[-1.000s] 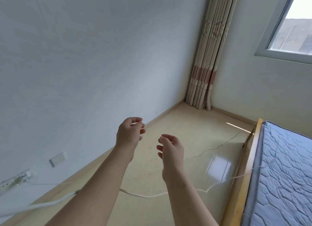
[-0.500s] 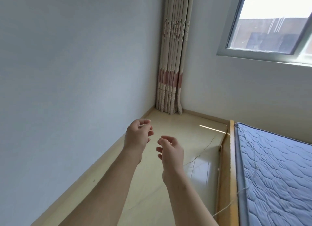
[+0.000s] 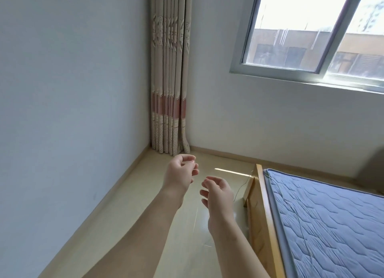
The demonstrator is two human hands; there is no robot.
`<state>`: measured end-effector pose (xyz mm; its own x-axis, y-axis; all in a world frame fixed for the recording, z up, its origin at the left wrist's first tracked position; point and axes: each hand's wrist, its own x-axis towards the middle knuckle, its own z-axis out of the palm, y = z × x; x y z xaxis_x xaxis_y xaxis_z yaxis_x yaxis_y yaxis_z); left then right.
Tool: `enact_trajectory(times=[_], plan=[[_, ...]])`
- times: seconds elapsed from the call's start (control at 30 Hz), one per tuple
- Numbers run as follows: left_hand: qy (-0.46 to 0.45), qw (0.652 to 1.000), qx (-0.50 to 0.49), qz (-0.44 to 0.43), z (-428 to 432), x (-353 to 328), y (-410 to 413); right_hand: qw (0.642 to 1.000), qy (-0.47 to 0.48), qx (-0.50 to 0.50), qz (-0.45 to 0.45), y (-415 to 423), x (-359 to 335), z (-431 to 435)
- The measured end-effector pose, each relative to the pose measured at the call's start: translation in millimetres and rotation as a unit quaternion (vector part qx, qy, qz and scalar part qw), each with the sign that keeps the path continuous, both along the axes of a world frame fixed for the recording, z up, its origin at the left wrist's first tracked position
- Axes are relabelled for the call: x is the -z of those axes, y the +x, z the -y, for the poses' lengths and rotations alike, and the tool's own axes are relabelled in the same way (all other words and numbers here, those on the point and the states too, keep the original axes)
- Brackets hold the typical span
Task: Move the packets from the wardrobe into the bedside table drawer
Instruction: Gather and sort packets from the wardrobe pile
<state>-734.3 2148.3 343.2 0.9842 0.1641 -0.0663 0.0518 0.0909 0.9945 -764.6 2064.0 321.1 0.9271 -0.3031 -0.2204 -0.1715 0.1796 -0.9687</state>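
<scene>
My left hand (image 3: 180, 172) and my right hand (image 3: 218, 192) are raised in front of me over the floor, close together but apart. Both hold nothing, with fingers loosely curled and spread. No packets, wardrobe or bedside table drawer appear in the head view.
A bed with a blue quilted mattress (image 3: 328, 221) and a wooden frame (image 3: 262, 205) fills the lower right. A beige curtain (image 3: 169, 90) hangs in the far corner beside a window (image 3: 311, 32). A plain wall runs along the left, and a thin cable (image 3: 242, 187) lies by the bed corner.
The view has swung right and up: the wall sockets and white cable on the left have gone, the window and more of the bed have come in. My hands kept their pose.
</scene>
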Motion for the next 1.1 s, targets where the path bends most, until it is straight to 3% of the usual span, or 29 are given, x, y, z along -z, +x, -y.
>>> enact_trajectory(times=[0.83,1.1], plan=[[-0.007,0.998,0.043,-0.054,160,16,573,0.996,0.023,0.079,-0.029,564,11,169],[-0.012,0.992,0.116,-0.057,204,37,768,0.987,0.014,0.159,-0.033,743,34,214]])
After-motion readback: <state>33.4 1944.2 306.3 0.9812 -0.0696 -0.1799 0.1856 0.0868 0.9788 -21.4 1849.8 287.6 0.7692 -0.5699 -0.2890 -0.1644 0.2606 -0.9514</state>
